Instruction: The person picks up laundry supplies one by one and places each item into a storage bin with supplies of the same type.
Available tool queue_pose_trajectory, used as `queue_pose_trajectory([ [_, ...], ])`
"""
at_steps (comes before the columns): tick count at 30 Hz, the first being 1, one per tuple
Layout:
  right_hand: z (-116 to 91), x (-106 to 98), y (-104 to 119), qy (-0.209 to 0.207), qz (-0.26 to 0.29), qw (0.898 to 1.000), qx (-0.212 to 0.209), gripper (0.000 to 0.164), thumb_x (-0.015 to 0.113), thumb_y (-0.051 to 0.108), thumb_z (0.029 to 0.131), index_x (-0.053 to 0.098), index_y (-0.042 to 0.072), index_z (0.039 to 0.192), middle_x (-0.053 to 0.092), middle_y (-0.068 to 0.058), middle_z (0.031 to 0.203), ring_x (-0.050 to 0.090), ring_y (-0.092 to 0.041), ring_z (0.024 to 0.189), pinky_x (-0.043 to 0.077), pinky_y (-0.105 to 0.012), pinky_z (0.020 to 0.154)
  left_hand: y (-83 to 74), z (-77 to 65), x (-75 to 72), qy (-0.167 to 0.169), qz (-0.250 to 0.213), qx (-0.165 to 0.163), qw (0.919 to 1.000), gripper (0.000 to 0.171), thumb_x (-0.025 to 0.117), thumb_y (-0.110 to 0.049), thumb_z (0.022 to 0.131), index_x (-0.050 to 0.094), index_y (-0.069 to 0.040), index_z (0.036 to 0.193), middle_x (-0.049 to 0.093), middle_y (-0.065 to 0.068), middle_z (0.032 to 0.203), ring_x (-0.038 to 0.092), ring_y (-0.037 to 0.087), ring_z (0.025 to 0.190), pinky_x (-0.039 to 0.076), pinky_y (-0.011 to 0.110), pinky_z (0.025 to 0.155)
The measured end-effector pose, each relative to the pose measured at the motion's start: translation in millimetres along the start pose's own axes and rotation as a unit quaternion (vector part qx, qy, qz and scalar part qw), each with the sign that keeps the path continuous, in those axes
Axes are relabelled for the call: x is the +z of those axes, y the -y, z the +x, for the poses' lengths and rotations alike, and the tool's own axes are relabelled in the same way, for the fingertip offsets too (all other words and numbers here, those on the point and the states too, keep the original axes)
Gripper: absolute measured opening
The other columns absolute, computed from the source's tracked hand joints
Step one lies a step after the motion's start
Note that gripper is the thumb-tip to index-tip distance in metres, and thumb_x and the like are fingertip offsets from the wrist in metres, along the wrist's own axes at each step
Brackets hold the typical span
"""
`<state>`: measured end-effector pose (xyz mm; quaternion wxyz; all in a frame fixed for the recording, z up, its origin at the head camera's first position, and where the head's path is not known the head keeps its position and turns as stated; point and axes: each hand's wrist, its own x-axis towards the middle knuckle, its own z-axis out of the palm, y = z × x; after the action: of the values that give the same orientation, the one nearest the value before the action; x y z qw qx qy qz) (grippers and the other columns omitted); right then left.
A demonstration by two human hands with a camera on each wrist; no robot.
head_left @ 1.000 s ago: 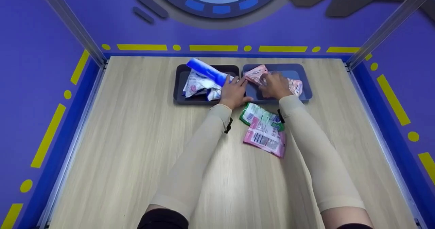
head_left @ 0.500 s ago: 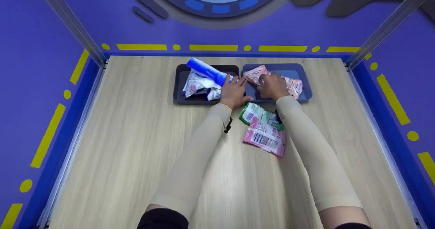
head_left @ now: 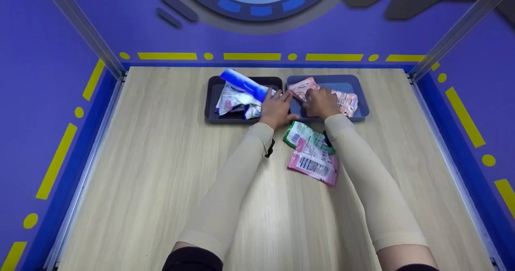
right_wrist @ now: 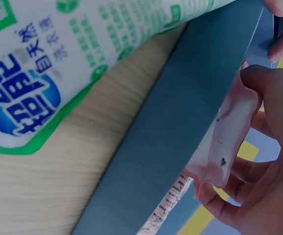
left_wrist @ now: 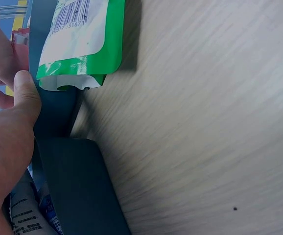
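In the right blue-grey tray (head_left: 364,112) lie pink pouches (head_left: 347,101). My right hand (head_left: 322,103) reaches into it; in the right wrist view its thumb and fingers hold the crinkled edge of a pink pouch (right_wrist: 222,132). My left hand (head_left: 275,110) rests with fingers spread where the two trays meet, thumb pointing right over the right tray's front. Under its fingertips is the end of a blue-and-white packet (head_left: 245,85) lying across the dark left tray (head_left: 211,102). A green-and-white laundry detergent pouch (head_left: 302,133) lies just in front of the right tray.
A pink-and-white pouch (head_left: 314,164) with a barcode overlaps the green one on the wooden table (head_left: 161,174). More white packets (head_left: 231,100) fill the left tray. Purple-blue panels (head_left: 257,46) with yellow dashes enclose the table's back and sides.
My right hand and forearm have shifted slightly left, still at the pink pouches. The left hand, trays and pouches on the table look unmoved.
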<state>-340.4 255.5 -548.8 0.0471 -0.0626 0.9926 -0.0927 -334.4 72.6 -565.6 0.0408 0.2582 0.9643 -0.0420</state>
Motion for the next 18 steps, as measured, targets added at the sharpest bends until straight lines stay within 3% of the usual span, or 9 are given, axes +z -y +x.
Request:
queue_pose_trajectory([
  [13, -1.9, -1.1, 5.0, 0.026, 0.009, 0.999, 0.022, 0.036, 0.067, 0.035, 0.096, 0.07, 0.007, 0.118, 0.067, -0.024, 0.115, 0.059, -0.047, 0.109, 0.045, -0.071, 0.096, -0.4, 0.7, 1.8, 0.005, 0.003, -0.003, 1.0, 0.09, 0.041, -0.077, 0.094, 0.031, -0.02, 0.163, 0.028, -0.004, 0.169, 0.028, 0.022, 0.153, 0.006, 0.053, 0.127],
  [18, -3.0, -3.1, 9.6, 0.032, 0.012, 0.999, 0.026, 0.038, 0.059, 0.036, 0.102, 0.067, 0.008, 0.126, 0.068, -0.023, 0.121, 0.06, -0.048, 0.113, 0.043, -0.071, 0.1, -0.3, 2.1, 2.3, 0.009, 0.004, -0.006, 0.9999, 0.089, 0.041, -0.076, 0.095, 0.031, -0.02, 0.163, 0.027, -0.004, 0.169, 0.027, 0.022, 0.153, 0.007, 0.053, 0.127],
])
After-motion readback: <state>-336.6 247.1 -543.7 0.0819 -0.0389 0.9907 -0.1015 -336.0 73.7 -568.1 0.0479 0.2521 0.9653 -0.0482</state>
